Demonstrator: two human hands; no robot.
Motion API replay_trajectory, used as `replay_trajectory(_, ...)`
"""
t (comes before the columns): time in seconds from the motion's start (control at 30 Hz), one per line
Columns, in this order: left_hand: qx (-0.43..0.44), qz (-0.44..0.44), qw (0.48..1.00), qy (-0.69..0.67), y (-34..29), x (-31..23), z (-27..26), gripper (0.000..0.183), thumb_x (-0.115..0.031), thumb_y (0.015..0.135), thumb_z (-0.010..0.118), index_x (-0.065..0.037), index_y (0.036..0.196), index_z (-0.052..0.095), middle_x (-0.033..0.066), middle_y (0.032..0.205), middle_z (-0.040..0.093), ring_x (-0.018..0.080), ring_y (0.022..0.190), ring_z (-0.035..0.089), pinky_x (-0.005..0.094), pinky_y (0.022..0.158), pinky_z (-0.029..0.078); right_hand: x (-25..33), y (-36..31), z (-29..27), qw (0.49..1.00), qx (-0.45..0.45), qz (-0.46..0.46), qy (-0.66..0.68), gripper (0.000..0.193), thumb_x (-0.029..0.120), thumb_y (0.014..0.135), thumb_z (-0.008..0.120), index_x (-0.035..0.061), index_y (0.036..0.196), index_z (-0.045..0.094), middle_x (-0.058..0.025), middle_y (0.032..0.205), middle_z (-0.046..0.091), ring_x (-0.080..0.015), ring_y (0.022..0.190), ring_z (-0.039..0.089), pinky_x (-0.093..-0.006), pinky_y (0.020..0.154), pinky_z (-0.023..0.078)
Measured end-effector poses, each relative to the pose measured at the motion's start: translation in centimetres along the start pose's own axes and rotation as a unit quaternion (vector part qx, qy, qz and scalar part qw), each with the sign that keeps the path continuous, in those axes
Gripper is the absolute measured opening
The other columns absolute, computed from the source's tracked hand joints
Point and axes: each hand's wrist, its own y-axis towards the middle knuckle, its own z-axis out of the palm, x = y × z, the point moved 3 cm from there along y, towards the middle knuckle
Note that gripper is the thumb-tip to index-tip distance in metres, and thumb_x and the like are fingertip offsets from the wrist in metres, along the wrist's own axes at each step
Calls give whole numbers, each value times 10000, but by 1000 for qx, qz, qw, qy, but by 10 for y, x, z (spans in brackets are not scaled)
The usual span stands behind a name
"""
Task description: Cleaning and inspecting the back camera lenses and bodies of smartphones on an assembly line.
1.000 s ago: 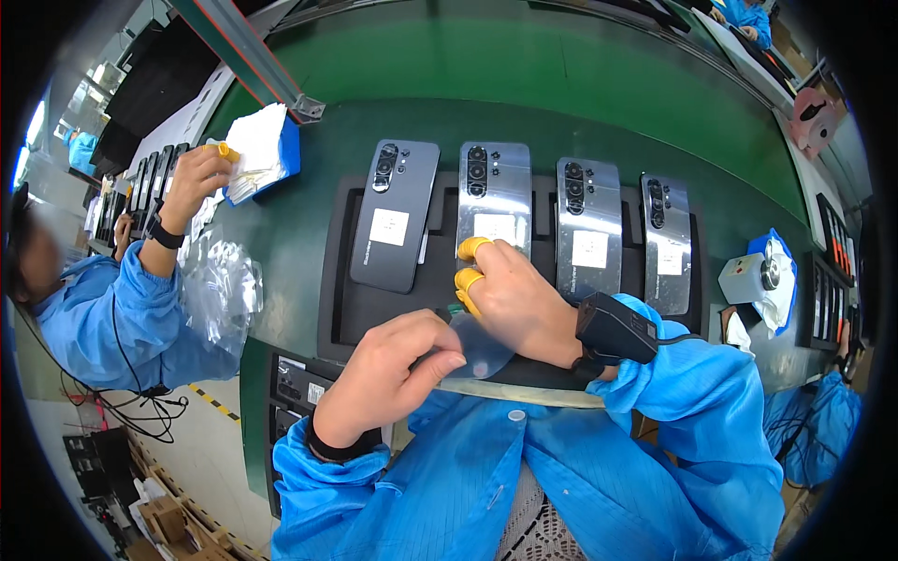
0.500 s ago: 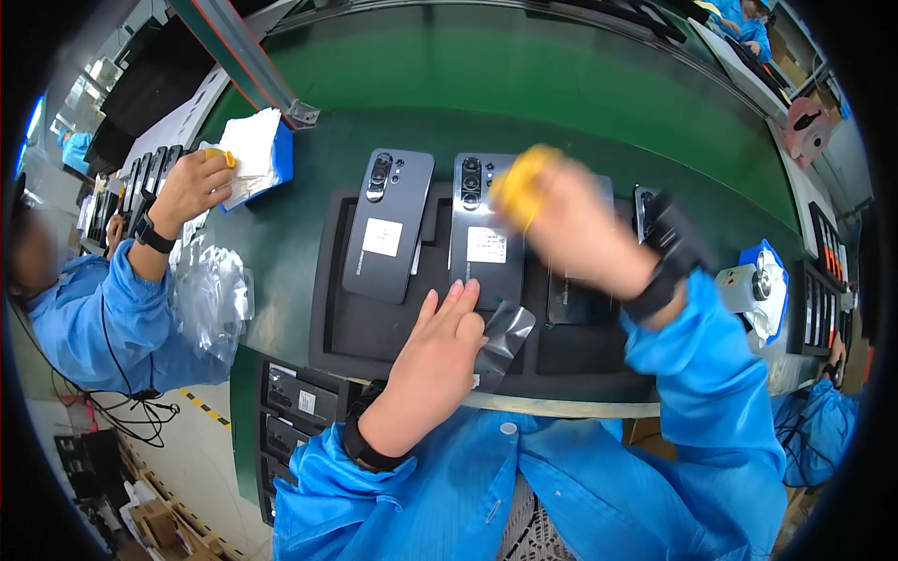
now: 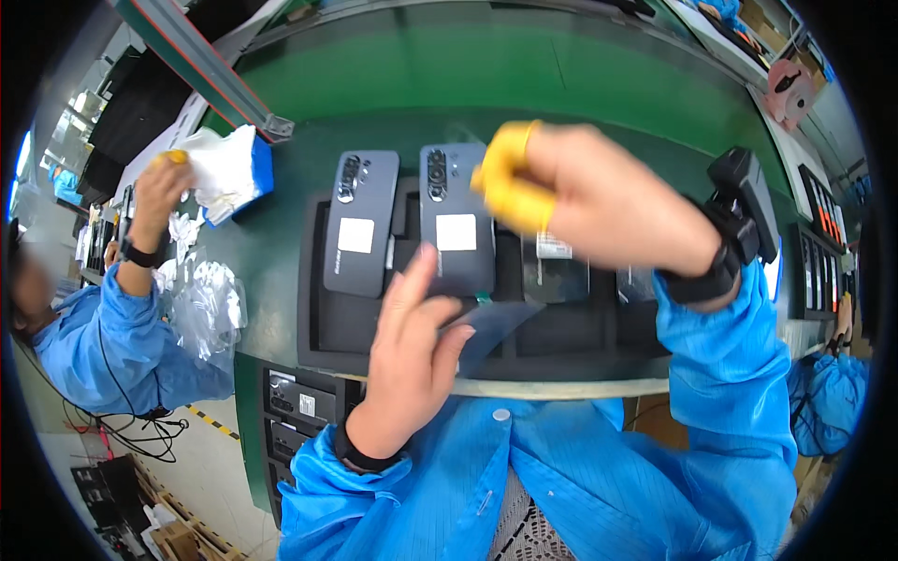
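Likely handling clear film (image 3: 493, 335); left hand (image 3: 412, 365) spread near lower end of phone (image 3: 456, 201), second from left in tray (image 3: 561, 365); right hand (image 3: 617, 201) curled, can't tell if pinching; next needs steady film

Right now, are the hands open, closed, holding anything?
Left hand: beside the clear film; can't tell whether it grips it.
Right hand: curled; can't tell whether it holds anything.

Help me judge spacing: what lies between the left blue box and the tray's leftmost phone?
Green table, then the black tray, in the head view.
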Motion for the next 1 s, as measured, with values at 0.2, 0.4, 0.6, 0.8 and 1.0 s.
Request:
replay_trajectory(0.2, 45, -30, 997, -50, 17, -11, -21, 201, -101, 793, 749, -30, 958, 657, 89, 894, 699, 254, 803, 664, 498, 1040, 391, 9, -49, 12, 915, 137, 139, 353, 280, 199, 1008, 510, -14, 1175, 584, -106, 1068, 651, -159, 922, 658, -287, 806, 530)
replay_trajectory(0.4, -50, -216, 953, -208, 8, -1, -28, 106, -53, 888, 677, -4, 911, 586, 25, 776, 600, 62, 672, 554, 189, 584, 425, -40, -94, 43, 995, -11, 30, -96, 250, 73, 762, 743, 13, 997, 683, -127, 961, 615, -307, 861, 605, -380, 777, 510)
replay_trajectory(0.6, 38, -213, 927, -305, 8, -8, -8, 150, -74, 891, 682, -9, 915, 550, 35, 762, 621, 61, 668, 577, 211, 582, 455, -44, -104, 74, 975, -33, -85, -204, 149, 93, 819, 621, -15, 910, 670, -120, 969, 558, -277, 907, 549, -376, 813, 457)
replay_trajectory(0.8, 232, -86, 951, -187, 17, -28, 16, 133, -59, 866, 634, 3, 957, 558, 159, 1008, 682, 300, 978, 677, 398, 863, 529, -56, -109, 75, 986, -72, -12, -148, 140, 60, 814, 590, -54, 881, 636, -164, 958, 559, -323, 934, 555, -383, 834, 465)
replay_trajectory(1.0, 278, 77, 957, -9, 19, -39, 67, 248, -162, 895, 622, 22, 979, 480, 293, 1250, 550, 407, 1233, 508, 497, 1071, 376, -64, -103, 53, 982, -34, 178, -49, 231, -20, 824, 558, -43, 1053, 579, -233, 1007, 602, -444, 925, 589, -432, 795, 486)
